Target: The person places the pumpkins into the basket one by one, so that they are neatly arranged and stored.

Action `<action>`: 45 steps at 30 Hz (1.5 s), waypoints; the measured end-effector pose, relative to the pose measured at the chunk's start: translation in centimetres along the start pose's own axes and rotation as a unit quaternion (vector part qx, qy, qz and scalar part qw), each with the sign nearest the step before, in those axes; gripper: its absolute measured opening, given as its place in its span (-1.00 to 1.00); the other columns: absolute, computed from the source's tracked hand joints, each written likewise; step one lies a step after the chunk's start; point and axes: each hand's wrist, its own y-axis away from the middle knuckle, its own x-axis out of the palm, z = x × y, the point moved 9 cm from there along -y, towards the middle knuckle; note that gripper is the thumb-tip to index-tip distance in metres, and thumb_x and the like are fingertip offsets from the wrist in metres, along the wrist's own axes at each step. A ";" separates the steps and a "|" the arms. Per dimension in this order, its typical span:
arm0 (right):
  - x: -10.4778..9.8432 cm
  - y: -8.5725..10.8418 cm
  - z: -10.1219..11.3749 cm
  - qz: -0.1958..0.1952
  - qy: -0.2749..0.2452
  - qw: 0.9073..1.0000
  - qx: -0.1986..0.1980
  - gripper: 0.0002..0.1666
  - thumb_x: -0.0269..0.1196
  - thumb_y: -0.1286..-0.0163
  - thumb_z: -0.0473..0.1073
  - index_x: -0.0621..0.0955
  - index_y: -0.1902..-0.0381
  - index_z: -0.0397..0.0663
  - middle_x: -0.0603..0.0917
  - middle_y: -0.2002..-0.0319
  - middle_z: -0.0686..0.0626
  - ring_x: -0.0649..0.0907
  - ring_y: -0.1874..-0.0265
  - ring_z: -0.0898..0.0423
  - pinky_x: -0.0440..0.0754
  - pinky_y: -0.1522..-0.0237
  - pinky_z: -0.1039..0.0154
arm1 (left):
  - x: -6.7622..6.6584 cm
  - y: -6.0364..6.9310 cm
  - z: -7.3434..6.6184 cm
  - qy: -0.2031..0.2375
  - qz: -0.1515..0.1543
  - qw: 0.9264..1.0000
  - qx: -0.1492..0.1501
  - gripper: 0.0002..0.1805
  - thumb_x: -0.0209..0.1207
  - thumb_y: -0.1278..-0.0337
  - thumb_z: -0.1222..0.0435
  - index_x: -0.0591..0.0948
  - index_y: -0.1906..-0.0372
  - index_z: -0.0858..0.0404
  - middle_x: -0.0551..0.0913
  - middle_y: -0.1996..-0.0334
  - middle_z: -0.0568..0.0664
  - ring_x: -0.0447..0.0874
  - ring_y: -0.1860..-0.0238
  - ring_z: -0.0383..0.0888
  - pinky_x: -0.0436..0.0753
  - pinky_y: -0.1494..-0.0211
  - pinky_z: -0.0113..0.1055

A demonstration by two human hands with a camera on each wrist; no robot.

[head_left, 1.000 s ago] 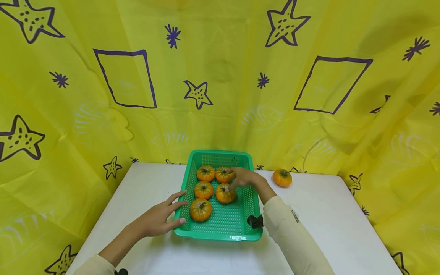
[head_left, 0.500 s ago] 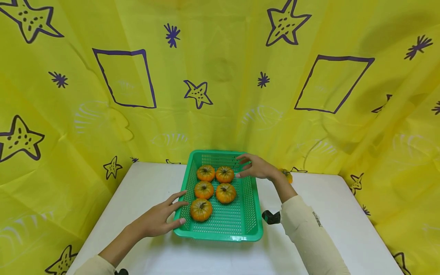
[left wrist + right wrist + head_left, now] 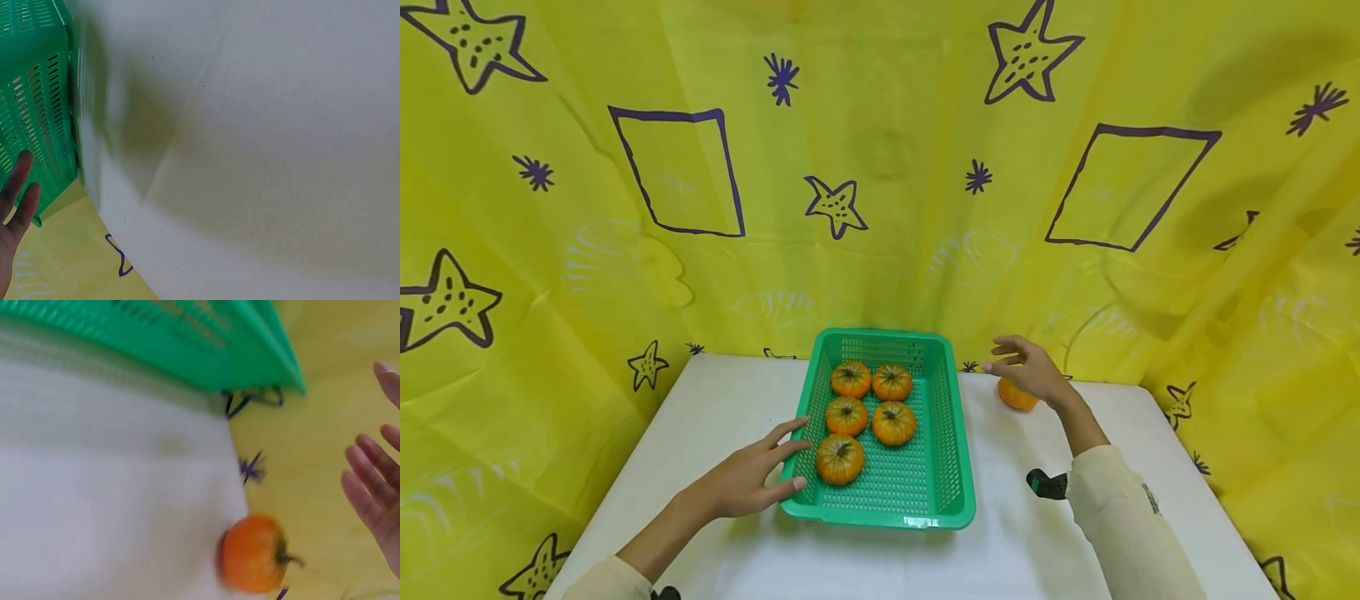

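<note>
Several small orange pumpkins [image 3: 893, 423] sit in a green perforated plastic basket [image 3: 910, 487] on the table. My left hand [image 3: 748, 477] rests its spread fingers at the basket's left rim; the left wrist view shows fingertips [image 3: 24, 164] against the basket's outer wall. To the right of the basket, one more small pumpkin [image 3: 1017, 397] lies on the table near the back edge. My right hand [image 3: 1032, 370] hovers over it, partly covering it, with nothing held. In the right wrist view the hand's fingers are extended, apart from that pumpkin [image 3: 251, 555].
The white table [image 3: 730, 392] backs onto a yellow curtain [image 3: 887, 275] with drawn stars and shapes, which also hangs at both sides. A dark wrist-camera mount [image 3: 1047, 485] sits at the right sleeve.
My right hand has moved from above the pumpkins in the basket out to the right, over the lone pumpkin. The left hand and the basket's pumpkins have stayed in place.
</note>
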 end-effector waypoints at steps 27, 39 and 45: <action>-0.9 1.3 -9.9 -0.053 0.086 0.988 0.119 0.18 0.37 -0.32 0.19 0.07 -0.52 -0.45 0.18 -0.45 -0.52 0.23 -0.40 -0.48 0.32 -0.34 -0.34 | 0.1 -0.1 0.0 0.006 0.011 1.000 -0.008 -0.36 0.04 -0.42 -0.18 0.43 -0.42 0.06 0.11 -0.59 -0.05 0.58 -0.27 0.13 0.63 -0.13 0.10; -0.3 1.2 -12.0 -0.041 0.089 0.982 0.161 0.18 0.40 -0.30 0.14 0.08 -0.49 -0.53 0.13 -0.44 -0.58 0.17 -0.42 -0.52 0.15 -0.43 -0.36 | 0.0 -0.1 -0.2 0.001 0.006 1.000 0.002 -0.38 0.04 -0.42 -0.17 0.43 -0.42 0.05 0.12 -0.58 -0.04 0.60 -0.25 0.11 0.64 -0.11 0.09; 0.2 1.1 -11.9 -0.047 0.089 0.982 0.160 0.11 0.40 -0.31 0.11 0.15 -0.47 -0.52 0.26 -0.37 -0.58 0.28 -0.36 -0.50 0.20 -0.41 -0.35 | 0.0 -0.1 -0.1 0.000 0.009 1.000 -0.005 -0.36 0.03 -0.42 -0.18 0.43 -0.42 0.05 0.12 -0.59 -0.05 0.59 -0.26 0.12 0.64 -0.12 0.10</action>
